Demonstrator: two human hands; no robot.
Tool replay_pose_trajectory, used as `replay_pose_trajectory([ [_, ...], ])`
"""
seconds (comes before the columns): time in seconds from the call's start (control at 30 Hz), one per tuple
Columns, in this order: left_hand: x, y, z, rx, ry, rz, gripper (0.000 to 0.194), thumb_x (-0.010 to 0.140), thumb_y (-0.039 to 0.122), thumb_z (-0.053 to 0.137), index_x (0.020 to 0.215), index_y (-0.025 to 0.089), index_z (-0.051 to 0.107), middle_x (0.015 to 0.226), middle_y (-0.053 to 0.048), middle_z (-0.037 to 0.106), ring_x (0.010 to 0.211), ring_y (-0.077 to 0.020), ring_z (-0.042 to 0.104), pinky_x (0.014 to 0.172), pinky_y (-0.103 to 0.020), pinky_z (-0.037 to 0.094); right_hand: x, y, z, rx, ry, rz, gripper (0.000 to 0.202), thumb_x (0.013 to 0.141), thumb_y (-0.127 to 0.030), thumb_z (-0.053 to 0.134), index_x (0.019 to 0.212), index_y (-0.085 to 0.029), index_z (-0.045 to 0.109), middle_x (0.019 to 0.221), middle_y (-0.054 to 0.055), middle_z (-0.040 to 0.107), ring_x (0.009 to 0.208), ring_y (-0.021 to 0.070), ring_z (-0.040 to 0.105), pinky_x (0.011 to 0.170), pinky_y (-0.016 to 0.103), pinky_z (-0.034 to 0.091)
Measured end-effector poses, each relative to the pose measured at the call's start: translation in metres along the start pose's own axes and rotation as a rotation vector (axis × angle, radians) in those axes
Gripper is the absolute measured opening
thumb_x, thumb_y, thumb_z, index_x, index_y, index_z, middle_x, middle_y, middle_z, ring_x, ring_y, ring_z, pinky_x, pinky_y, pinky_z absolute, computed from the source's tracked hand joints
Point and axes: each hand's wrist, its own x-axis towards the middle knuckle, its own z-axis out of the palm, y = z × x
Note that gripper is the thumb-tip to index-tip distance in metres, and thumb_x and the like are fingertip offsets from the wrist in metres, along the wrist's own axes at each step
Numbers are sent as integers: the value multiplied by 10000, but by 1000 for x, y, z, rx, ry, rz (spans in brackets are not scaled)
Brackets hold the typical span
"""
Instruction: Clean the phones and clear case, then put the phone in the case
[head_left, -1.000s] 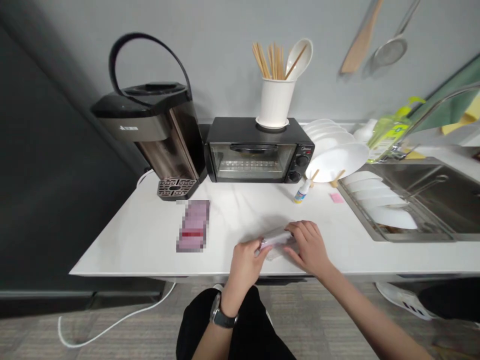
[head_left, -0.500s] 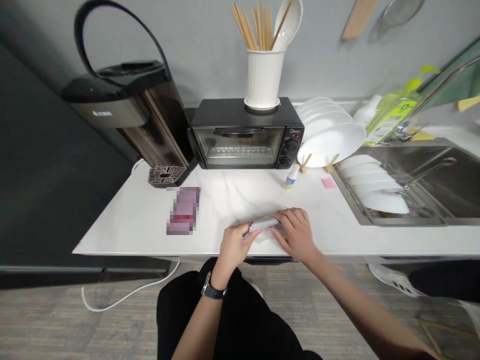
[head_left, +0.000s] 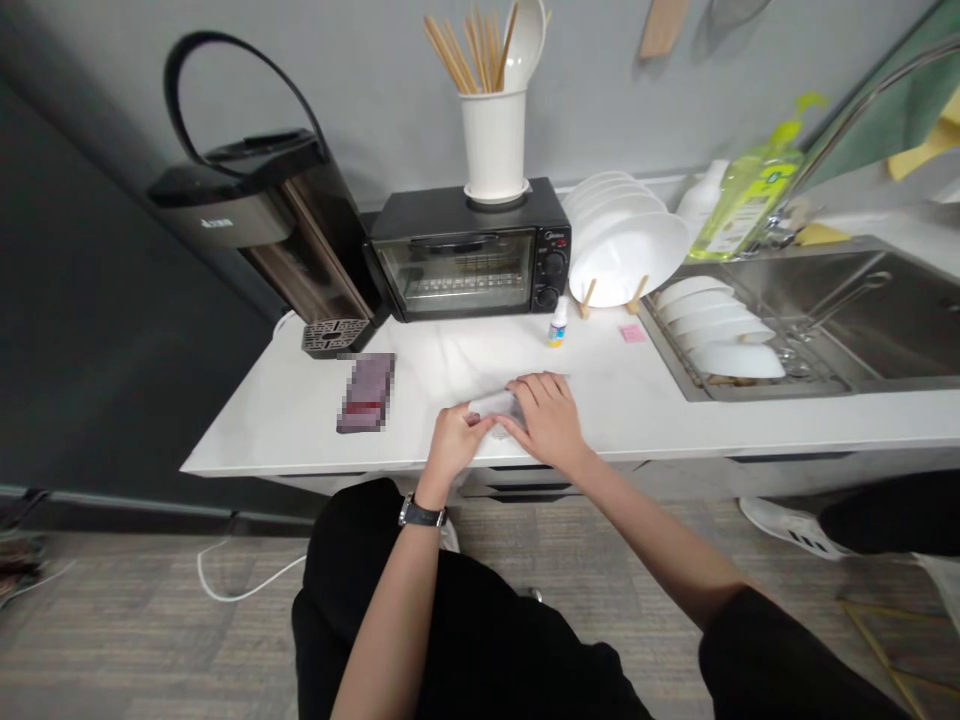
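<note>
Both hands are at the front part of the white counter (head_left: 420, 445), closed on a thin, pale grey piece (head_left: 489, 404) whose kind I cannot make out. It looks like a flat or folded sheet, with something translucent under its near edge. My left hand (head_left: 453, 440) pinches its left end, thumb pointing inward. My right hand (head_left: 551, 420) lies over its right part, fingers curled across the top and thumb at the near side. The palms hide much of it. Beyond my right hand stands a small white-capped bottle (head_left: 557, 325) with a blue and yellow label.
Left are a pixelated purplish rectangle (head_left: 367, 392) and a water dispenser (head_left: 322, 240). A toaster oven (head_left: 457, 270) carries a white utensil cup (head_left: 495, 145). Right are racked plates (head_left: 630, 255), a pink note (head_left: 632, 333), and a sink (head_left: 892, 310) with bowls (head_left: 735, 360). Another person's shoe (head_left: 791, 527) shows below.
The view has shifted, so the counter items appear farther left and higher. My right hand has closed in toward my left hand over the pale piece.
</note>
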Motion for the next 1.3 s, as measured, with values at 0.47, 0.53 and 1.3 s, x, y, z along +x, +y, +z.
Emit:
replay_pose_trajectory([
  [0.47,10,-2,4,-87,17,-29,233,796,294,721,636,166,612,606,12,624,616,-136,546,584,-231,447,7,1,1,127,-34,-59,532,1083,-554,448,1402,-151,586,1272,151,670,1181,318,553,1105,508,389],
  [0.53,11,-3,7,-69,29,-42,374,819,388,741,576,179,550,547,36,530,576,-115,494,544,-216,383,4,8,-1,84,1,28,476,1089,-523,440,1363,-169,603,1233,139,675,1162,319,554,1113,520,381],
  [1.3,-5,6,-2,27,35,-37,320,880,340,761,644,153,652,623,5,664,616,-146,594,597,-235,413,-6,-8,1,33,-22,4,552,1051,-560,512,1409,-140,511,1354,189,624,1349,366,508,1268,636,221],
])
